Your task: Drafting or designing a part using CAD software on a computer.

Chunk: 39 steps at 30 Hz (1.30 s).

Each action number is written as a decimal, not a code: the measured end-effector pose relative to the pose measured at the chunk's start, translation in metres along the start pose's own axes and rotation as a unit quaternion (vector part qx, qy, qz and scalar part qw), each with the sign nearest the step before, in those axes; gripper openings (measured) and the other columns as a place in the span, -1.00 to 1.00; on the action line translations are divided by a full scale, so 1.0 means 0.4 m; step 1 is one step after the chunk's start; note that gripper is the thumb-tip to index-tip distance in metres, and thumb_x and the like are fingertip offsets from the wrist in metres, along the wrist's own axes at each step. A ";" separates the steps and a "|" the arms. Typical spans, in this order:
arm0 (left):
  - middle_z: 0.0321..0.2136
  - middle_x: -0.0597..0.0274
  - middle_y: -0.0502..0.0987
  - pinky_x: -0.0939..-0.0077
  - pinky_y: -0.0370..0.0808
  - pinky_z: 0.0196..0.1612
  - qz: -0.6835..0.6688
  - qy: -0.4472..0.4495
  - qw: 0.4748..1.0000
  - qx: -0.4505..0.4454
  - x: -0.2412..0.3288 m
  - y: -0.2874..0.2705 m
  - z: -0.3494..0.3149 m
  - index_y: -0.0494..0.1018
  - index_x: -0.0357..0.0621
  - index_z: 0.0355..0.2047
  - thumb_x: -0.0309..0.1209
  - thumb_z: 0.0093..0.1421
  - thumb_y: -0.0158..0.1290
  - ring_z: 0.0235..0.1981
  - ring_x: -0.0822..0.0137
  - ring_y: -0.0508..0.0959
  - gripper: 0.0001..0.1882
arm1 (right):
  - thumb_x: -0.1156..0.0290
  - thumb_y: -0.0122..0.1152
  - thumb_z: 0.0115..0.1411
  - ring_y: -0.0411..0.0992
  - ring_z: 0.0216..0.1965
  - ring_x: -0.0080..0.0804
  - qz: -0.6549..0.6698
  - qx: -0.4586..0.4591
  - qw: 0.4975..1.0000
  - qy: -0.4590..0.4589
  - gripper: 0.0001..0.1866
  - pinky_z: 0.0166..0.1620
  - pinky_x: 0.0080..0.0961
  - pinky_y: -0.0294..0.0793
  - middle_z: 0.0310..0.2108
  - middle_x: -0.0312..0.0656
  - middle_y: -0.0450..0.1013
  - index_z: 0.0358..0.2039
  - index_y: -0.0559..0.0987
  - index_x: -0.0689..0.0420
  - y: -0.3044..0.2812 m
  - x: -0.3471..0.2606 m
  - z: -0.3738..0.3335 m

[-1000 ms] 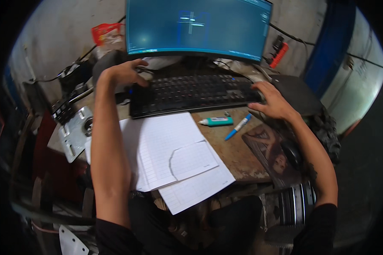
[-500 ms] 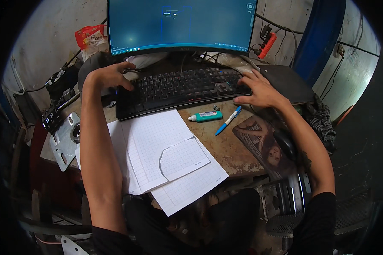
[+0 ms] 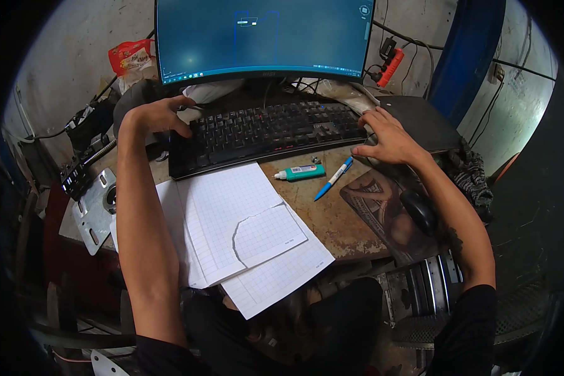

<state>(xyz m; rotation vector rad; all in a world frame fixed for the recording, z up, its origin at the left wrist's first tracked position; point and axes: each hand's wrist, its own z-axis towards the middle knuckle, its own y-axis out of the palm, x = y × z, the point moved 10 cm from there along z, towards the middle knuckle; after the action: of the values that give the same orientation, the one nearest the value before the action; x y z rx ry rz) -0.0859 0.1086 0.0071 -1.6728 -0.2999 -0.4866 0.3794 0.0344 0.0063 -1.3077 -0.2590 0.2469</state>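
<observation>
A black keyboard (image 3: 266,131) lies slightly tilted across the desk beneath a curved monitor (image 3: 263,47), whose dark screen shows a thin blue line drawing. My left hand (image 3: 160,117) rests over the keyboard's left end, thumb and fingers apart, holding nothing. At the right end, my right hand (image 3: 388,135) has its fingertips at the number keys and its thumb stretched out beside them; it too holds nothing. In front of the keyboard lie a green correction fluid pen (image 3: 304,172) and a blue-and-white pen (image 3: 334,178). Squared paper sheets (image 3: 225,194), one torn, spread between my forearms.
A black mouse (image 3: 418,212) sits on a printed mouse pad (image 3: 382,207) by my right forearm. To the left lies a slotted metal plate (image 3: 94,216). A red power strip (image 3: 391,67) hangs behind, near a blue post (image 3: 473,62). A red bag (image 3: 130,56) stands at back left.
My right hand has shifted slightly right, its fingers lying a little closer to the keyboard's right edge. The left hand stays at the left end. The whole view has shifted slightly.
</observation>
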 end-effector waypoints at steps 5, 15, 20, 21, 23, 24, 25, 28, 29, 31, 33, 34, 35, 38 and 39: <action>0.40 -0.12 0.44 0.06 0.34 0.45 0.012 0.026 1.000 0.000 -0.003 -0.001 0.009 0.37 0.15 0.47 -0.33 -0.18 0.47 0.41 -0.12 0.43 0.09 | -0.18 0.49 0.17 0.04 0.57 0.27 -0.001 0.011 1.000 0.020 -0.23 0.55 0.09 0.07 0.35 0.02 0.39 0.19 0.48 0.09 -0.007 0.019 -0.004; 0.36 -0.13 0.48 0.06 0.42 0.38 0.007 0.006 1.000 -0.009 0.001 0.001 0.007 0.35 0.16 0.48 -0.33 -0.14 0.49 0.37 -0.11 0.47 0.09 | -0.28 0.41 0.20 -0.02 0.59 0.29 0.014 0.007 0.999 -0.042 -0.24 0.53 0.21 0.01 0.42 0.04 0.32 0.19 0.55 0.03 0.003 -0.002 0.003; 0.35 -0.12 0.49 0.06 0.46 0.36 0.012 0.017 1.000 -0.011 -0.045 -0.002 0.035 0.34 0.19 0.49 -0.28 -0.11 0.50 0.33 -0.10 0.51 0.08 | -0.32 0.41 0.19 -0.02 0.59 0.28 -0.031 0.023 0.999 -0.010 -0.19 0.53 0.21 0.00 0.44 0.05 0.30 0.19 0.56 0.09 -0.007 0.005 0.003; 0.35 -0.13 0.49 0.07 0.46 0.35 0.020 0.023 0.999 -0.020 -0.029 -0.005 0.025 0.34 0.20 0.49 -0.26 -0.09 0.51 0.32 -0.09 0.52 0.07 | -0.31 0.42 0.18 -0.02 0.59 0.29 -0.035 0.003 0.999 0.012 -0.18 0.54 0.19 0.00 0.42 0.05 0.32 0.19 0.55 0.10 -0.005 0.025 -0.005; 0.36 -0.09 0.49 0.08 0.46 0.36 0.052 0.029 0.998 -0.011 -0.009 -0.001 0.030 0.34 0.23 0.50 -0.15 -0.04 0.52 0.35 -0.09 0.50 0.05 | -0.31 0.44 0.18 -0.01 0.59 0.30 -0.039 -0.012 0.999 0.023 -0.18 0.54 0.17 0.00 0.41 0.06 0.34 0.18 0.54 0.12 -0.015 0.024 -0.022; 0.38 -0.06 0.48 0.08 0.45 0.37 0.057 0.027 0.998 -0.007 -0.017 0.001 0.033 0.33 0.24 0.51 -0.11 -0.03 0.52 0.36 -0.07 0.49 0.06 | -0.22 0.46 0.20 0.07 0.56 0.25 -0.004 0.042 0.999 0.019 -0.23 0.52 0.09 0.07 0.37 0.05 0.37 0.17 0.55 0.14 -0.056 0.005 -0.036; 0.39 -0.04 0.47 0.09 0.44 0.39 0.062 0.025 0.998 -0.003 -0.027 -0.001 0.032 0.32 0.25 0.51 -0.06 -0.02 0.52 0.38 -0.06 0.48 0.07 | -0.13 0.49 0.21 0.16 0.52 0.20 0.032 0.096 0.995 0.016 -0.29 0.50 0.01 0.15 0.34 0.05 0.40 0.15 0.55 0.16 -0.095 -0.013 -0.051; 0.42 -0.03 0.45 0.09 0.40 0.41 0.036 0.021 0.999 0.004 0.002 0.008 0.017 0.31 0.25 0.52 0.00 0.01 0.51 0.41 -0.04 0.46 0.06 | 0.07 0.51 0.23 0.39 0.37 0.07 0.083 0.133 0.988 -0.001 -0.39 0.40 -0.15 0.33 0.26 0.05 0.48 0.13 0.56 0.20 -0.155 -0.046 -0.115; 0.42 -0.03 0.45 0.09 0.40 0.41 0.033 0.023 0.999 0.008 0.015 0.005 0.016 0.31 0.25 0.52 0.00 0.01 0.51 0.41 -0.04 0.46 0.06 | 0.07 0.51 0.23 0.39 0.37 0.07 0.079 0.136 0.988 -0.002 -0.39 0.40 -0.15 0.33 0.26 0.05 0.48 0.13 0.56 0.20 -0.175 -0.056 -0.148; 0.40 -0.03 0.46 0.10 0.39 0.42 0.057 0.027 0.998 0.005 0.018 0.014 0.019 0.36 0.22 0.49 0.03 0.05 0.48 0.41 -0.04 0.46 -0.01 | 0.26 0.50 0.22 0.54 0.19 -0.04 0.138 0.142 0.980 0.026 -0.50 0.28 -0.26 0.45 0.13 0.03 0.57 0.08 0.58 0.25 -0.183 -0.049 -0.216; 0.39 -0.02 0.48 0.11 0.40 0.41 0.058 0.009 0.998 0.011 -0.002 0.001 0.008 0.40 0.20 0.47 0.03 0.10 0.44 0.40 -0.03 0.47 -0.07 | 0.30 0.50 0.22 0.56 0.15 -0.04 0.167 0.129 0.977 0.031 -0.52 0.26 -0.26 0.47 0.08 0.04 0.59 0.07 0.59 0.26 -0.183 -0.054 -0.289; 0.38 -0.01 0.49 0.13 0.41 0.41 0.060 -0.003 0.998 0.012 -0.012 -0.001 0.009 0.43 0.19 0.45 0.04 0.15 0.41 0.39 -0.02 0.49 -0.13 | 0.33 0.49 0.22 0.58 0.12 -0.04 0.195 0.115 0.973 0.044 -0.54 0.24 -0.25 0.48 0.03 0.04 0.61 0.06 0.60 0.26 -0.171 -0.047 -0.325; 0.38 -0.01 0.49 0.13 0.41 0.41 0.058 -0.001 0.998 0.013 -0.014 -0.006 0.013 0.43 0.19 0.45 0.04 0.15 0.41 0.39 -0.02 0.49 -0.13 | 0.39 0.47 0.22 0.60 0.09 -0.13 0.196 0.121 0.972 0.052 -0.59 0.22 -0.31 0.49 0.00 0.02 0.63 0.04 0.62 0.27 -0.173 -0.043 -0.367; 0.37 0.03 0.52 0.14 0.42 0.40 0.053 -0.020 0.998 0.032 -0.044 -0.018 0.032 0.47 0.22 0.42 0.03 0.26 0.32 0.38 -0.01 0.51 -0.27 | 0.44 0.45 0.22 0.58 0.10 -0.23 0.277 0.135 0.945 0.106 -0.59 0.20 -0.37 0.49 0.07 -0.05 0.62 0.06 0.61 0.27 -0.139 -0.002 -0.473; 0.37 0.04 0.52 0.13 0.43 0.40 0.086 -0.015 0.995 0.041 -0.046 -0.017 0.038 0.46 0.25 0.43 0.01 0.30 0.29 0.37 -0.02 0.51 -0.30 | 0.46 0.45 0.22 0.58 0.11 -0.26 0.286 0.143 0.941 0.109 -0.59 0.20 -0.39 0.49 0.10 -0.08 0.62 0.07 0.60 0.27 -0.130 0.003 -0.495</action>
<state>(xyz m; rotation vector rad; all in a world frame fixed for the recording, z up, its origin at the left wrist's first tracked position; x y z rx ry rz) -0.1029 0.1261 0.0024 -1.6097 -0.1928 -0.3168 0.4466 -0.1591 0.0094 -1.0831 0.3469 0.6035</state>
